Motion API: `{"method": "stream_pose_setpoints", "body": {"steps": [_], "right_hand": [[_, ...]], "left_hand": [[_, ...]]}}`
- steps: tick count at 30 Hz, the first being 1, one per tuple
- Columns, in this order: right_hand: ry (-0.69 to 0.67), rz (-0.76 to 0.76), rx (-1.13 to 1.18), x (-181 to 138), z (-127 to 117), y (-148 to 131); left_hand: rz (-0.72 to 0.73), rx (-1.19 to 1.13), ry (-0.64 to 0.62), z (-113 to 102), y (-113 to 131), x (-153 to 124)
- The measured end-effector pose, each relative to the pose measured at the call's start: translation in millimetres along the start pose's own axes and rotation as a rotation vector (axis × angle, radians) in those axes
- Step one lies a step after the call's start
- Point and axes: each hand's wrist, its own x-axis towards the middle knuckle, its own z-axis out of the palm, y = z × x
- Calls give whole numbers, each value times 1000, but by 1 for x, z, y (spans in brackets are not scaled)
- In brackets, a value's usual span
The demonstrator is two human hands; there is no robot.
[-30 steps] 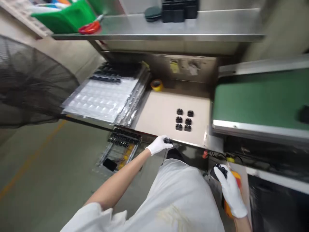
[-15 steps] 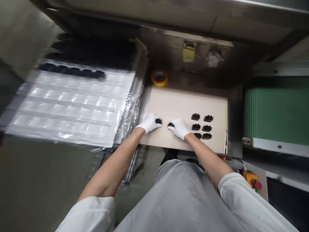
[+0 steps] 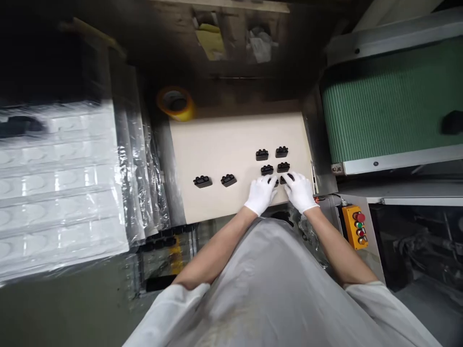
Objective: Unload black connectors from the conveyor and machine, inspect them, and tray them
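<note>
My left hand (image 3: pixel 261 194), in a white glove, has its fingertips closed round a small black plastic part (image 3: pixel 276 183) that they mostly cover. Just to the right, my gloved right hand (image 3: pixel 301 192) grips another black part (image 3: pixel 282 180), partly hidden by its fingers. Both parts are at the near right of the pale board (image 3: pixel 217 140). Beyond the hands, several like parts with knobbed tops stand in two columns, one of them a black part (image 3: pixel 281 152) at the far right. Farther left on the board are two more, a tilted black part (image 3: pixel 202 181) and its neighbour (image 3: pixel 228 180).
A roll of yellow tape (image 3: pixel 176 103) lies at the board's far left corner. Stacked clear plastic trays (image 3: pixel 72 193) stand left. On the right are a green conveyor belt (image 3: pixel 376 106) carrying a dark piece (image 3: pixel 452 122), and an orange button box (image 3: pixel 355 226).
Both hands have let go of the two parts at the left and moved right to the near pair of the group. My view has swung right, bringing more of the conveyor in.
</note>
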Motion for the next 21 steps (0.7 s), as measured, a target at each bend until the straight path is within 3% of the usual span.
{"method": "stream_pose_setpoints", "body": {"steps": [5, 8, 11, 16, 19, 21], "right_hand": [[-116, 88, 313, 17, 18, 1], [-128, 173, 557, 19, 26, 3], [-81, 287, 857, -1, 26, 11], [31, 512, 1689, -105, 16, 51], [238, 606, 2071, -179, 18, 90], [366, 644, 2208, -223, 20, 118]], "left_hand": [[-55, -179, -38, 27, -14, 31], [-138, -343, 21, 28, -21, 26], [-244, -546, 67, 19, -9, 7], [-311, -967, -32, 10, 49, -41], [-736, -1441, -123, 34, 103, -47], [-916, -1447, -263, 62, 155, -37]]}}
